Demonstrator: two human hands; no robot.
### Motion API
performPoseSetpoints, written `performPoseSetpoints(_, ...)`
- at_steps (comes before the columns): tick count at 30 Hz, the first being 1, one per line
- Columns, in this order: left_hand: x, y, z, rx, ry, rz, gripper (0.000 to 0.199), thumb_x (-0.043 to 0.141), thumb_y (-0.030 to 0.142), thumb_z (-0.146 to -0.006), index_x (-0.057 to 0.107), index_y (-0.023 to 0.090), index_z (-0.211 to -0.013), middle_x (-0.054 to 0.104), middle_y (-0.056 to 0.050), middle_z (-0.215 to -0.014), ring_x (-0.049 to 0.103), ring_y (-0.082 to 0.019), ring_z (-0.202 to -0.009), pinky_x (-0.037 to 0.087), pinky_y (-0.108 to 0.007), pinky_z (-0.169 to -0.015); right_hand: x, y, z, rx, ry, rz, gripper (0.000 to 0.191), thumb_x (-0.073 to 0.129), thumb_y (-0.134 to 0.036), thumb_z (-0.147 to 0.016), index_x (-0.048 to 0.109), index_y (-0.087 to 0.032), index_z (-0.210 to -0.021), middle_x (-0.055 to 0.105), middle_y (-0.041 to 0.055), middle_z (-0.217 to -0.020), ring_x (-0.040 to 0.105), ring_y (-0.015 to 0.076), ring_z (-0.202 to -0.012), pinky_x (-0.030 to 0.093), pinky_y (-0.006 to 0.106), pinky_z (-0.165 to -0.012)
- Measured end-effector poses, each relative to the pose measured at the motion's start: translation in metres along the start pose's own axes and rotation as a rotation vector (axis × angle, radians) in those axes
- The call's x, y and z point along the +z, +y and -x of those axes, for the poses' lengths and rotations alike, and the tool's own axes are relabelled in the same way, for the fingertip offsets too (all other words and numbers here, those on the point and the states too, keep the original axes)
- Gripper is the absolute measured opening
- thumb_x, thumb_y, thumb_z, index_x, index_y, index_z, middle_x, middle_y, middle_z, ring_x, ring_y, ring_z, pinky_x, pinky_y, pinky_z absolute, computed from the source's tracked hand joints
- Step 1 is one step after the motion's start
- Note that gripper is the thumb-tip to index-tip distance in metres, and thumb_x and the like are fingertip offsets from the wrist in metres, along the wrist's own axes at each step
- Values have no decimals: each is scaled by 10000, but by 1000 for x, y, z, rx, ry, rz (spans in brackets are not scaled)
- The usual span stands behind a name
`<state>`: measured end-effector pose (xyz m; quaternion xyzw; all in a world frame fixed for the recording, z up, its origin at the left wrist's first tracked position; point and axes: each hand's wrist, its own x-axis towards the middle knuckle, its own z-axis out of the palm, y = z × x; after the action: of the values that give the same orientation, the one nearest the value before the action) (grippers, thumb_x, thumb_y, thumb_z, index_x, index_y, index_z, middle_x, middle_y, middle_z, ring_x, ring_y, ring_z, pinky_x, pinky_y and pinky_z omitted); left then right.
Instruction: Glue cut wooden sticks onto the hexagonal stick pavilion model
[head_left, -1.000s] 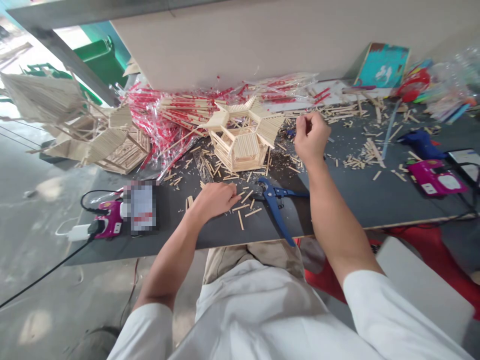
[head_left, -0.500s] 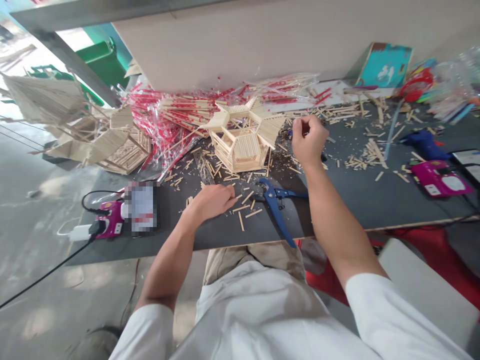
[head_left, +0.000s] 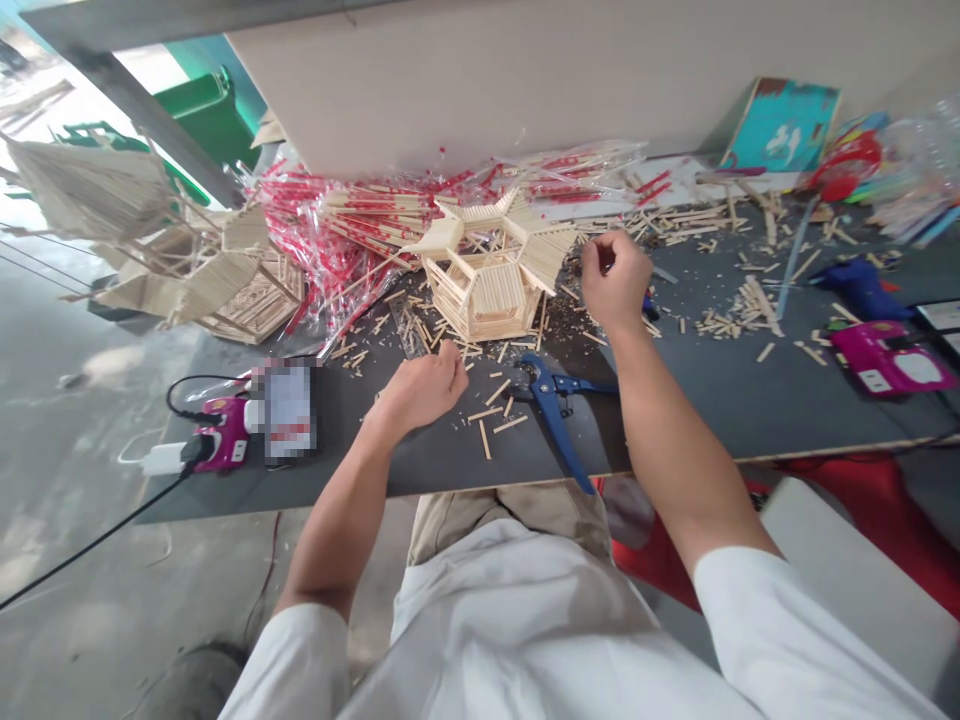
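left hand [head_left: 416,392]: fingers loosely curled, holding nothing, resting on dark surface [head_left: 405,470] just beside cut wooden sticks [head_left: 510,424] | right hand [head_left: 616,282]: fingers bunched, any hold hidden | wooden stick pavilion model [head_left: 481,297]: on surface, beyond both hands, beside red-wrapped chopstick bundles [head_left: 352,240] | blue pipe cutter [head_left: 551,410]: between hands

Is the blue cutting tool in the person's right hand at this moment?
No, the blue cutter lies on the dark table, below and apart from the right hand.
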<state>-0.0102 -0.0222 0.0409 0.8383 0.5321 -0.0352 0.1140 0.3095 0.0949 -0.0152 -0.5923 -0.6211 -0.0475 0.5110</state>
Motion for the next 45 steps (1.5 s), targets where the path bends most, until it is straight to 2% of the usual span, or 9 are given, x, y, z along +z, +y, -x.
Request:
performPoseSetpoints(6,-2,2,1,-6,48,146,205,308,319,-1081,470,201,-1122,722,-82,-814,718,-282,-727,433,-350,-667,2,0,3,3,-11,8,427,463,-628,-1045,633,-269,-889,679,59,-811,656,243,-775,585,459,-832)
performPoseSetpoints(11,4,1,-1,133,97,380,100,337,278,-1058,427,234,-1063,671,-32,-799,618,-206,-653,398,-326,-652,1,-6,4,-18,-17,3,376,470,-555,-1061,649,-254,-923,683,61,-828,665,237,-789,589,459,-841)
performPoseSetpoints(17,11,6,-4,180,173,459,144,359,325,-1081,473,236,-1080,594,20,-699,559,-179,-596,343,-303,-627,-7,-25,0,-165,200,-122,406,382,-518,-1073,521,-223,-1315,613,89,-1096,525,133,-605,508,339,-578)
performPoseSetpoints(19,11,5,-5,152,199,436,209,364,382,-1098,506,230,-1116,611,17,-696,588,-184,-609,342,-298,-626,-15,-35,-1,-213,200,-100,416,359,-528,-1080,484,-247,-1360,598,80,-1119,458,99,-553,488,312,-545)
performPoseSetpoints(22,12,0,-7,126,257,362,331,334,452,-1121,566,223,-1178,691,-20,-793,666,-198,-700,366,-294,-645,-28,-58,4,-263,117,-69,400,397,-524,-1080,486,-300,-1399,615,89,-1195,557,119,-627,526,318,-568)
performPoseSetpoints(27,17,-5,-8,192,436,351,356,342,377,-1129,624,207,-1262,772,-63,-981,729,-178,-819,440,-273,-708,-33,-114,31,-663,29,-197,223,493,-281,-1051,538,-265,-1269,684,36,-1007,664,133,-727,502,276,-583)
performPoseSetpoints(29,20,-6,-7,214,524,359,331,373,338,-1116,631,201,-1272,782,-69,-1006,741,-177,-847,456,-265,-712,-28,-130,42,-741,-98,-230,227,525,-261,-1047,526,-260,-1274,704,19,-1010,684,127,-755,494,253,-586)
performPoseSetpoints(36,21,-17,-6,266,615,406,256,431,313,-1092,654,202,-1150,769,-50,-934,734,-171,-816,480,-256,-727,-23,-130,47,-641,-525,-326,405,665,-415,-1038,522,-265,-1386,683,85,-1328,724,161,-926,578,294,-752)
performPoseSetpoints(45,26,-15,-12,282,663,347,310,396,353,-1117,662,195,-1095,694,-10,-751,637,-131,-615,375,-257,-605,-21,-128,45,-614,-492,-405,145,609,-297,-1075,709,-235,-1160,798,10,-1071,761,151,-994,590,285,-881)
